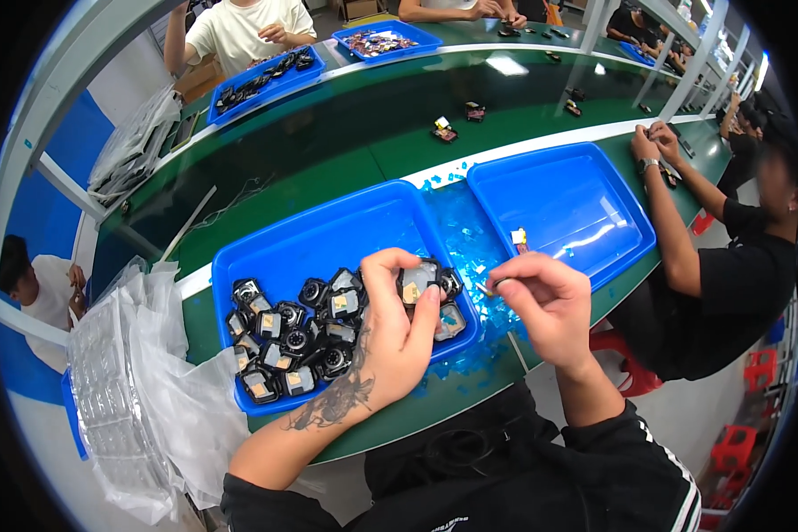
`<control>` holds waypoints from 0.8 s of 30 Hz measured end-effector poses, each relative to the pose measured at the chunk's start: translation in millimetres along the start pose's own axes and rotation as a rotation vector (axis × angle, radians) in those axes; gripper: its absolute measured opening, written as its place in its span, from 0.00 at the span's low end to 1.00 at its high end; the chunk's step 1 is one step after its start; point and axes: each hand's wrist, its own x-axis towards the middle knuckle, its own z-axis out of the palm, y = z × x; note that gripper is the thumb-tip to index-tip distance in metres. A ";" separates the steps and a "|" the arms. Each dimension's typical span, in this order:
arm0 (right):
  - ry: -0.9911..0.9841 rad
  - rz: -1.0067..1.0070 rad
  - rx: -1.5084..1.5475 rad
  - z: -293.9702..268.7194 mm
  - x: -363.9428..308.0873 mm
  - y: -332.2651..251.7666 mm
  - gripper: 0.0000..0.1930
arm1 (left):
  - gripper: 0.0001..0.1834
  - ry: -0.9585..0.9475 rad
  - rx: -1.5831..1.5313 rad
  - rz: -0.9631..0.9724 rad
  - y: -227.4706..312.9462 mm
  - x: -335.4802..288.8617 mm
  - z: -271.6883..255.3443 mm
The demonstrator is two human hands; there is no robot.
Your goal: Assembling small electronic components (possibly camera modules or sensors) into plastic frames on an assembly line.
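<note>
My left hand (pixel 390 332) is closed round a small black device housing (pixel 421 280) with a grey face and a gold-coloured patch, above the right end of a blue tray (pixel 279 232). Several similar black housings (pixel 294 340), some with a round lens-like part, lie heaped in that tray below and left of the hand. To the right, my right hand (pixel 548 306) pinches a small dark piece between thumb and fingertips, too small to name. It hovers over blue film scraps (pixel 470 239) strewn between two trays.
A second blue tray (pixel 585 204) at right holds one small part (pixel 519 238). Ahead runs a green conveyor (pixel 346 146) carrying small assemblies (pixel 444 131). Plastic-wrapped clear trays (pixel 106 390) stand at left. A co-worker (pixel 745 239) sits close on the right; others work across the line.
</note>
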 end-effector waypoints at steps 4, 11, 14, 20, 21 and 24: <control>-0.186 -0.065 -0.311 -0.6 4.3 -11.3 0.07 | 0.20 -0.211 0.477 0.149 12.1 10.5 -17.7; -0.420 -0.138 -0.330 7.4 5.8 -4.5 0.06 | 0.29 -0.280 0.538 0.111 17.5 3.1 -16.4; -0.196 0.141 0.134 10.0 2.1 5.8 0.07 | 0.32 -0.198 0.047 -0.078 23.7 8.7 -15.8; -0.048 0.273 0.524 36.0 -0.2 8.0 0.08 | 0.29 -0.025 0.163 0.350 7.2 5.8 -7.4; -0.060 0.281 0.540 38.9 0.0 8.3 0.08 | 0.26 -0.003 0.052 0.255 7.5 3.5 -6.4; -0.063 0.166 0.303 35.0 4.0 0.1 0.07 | 0.22 0.045 -0.313 0.075 0.9 7.2 -4.4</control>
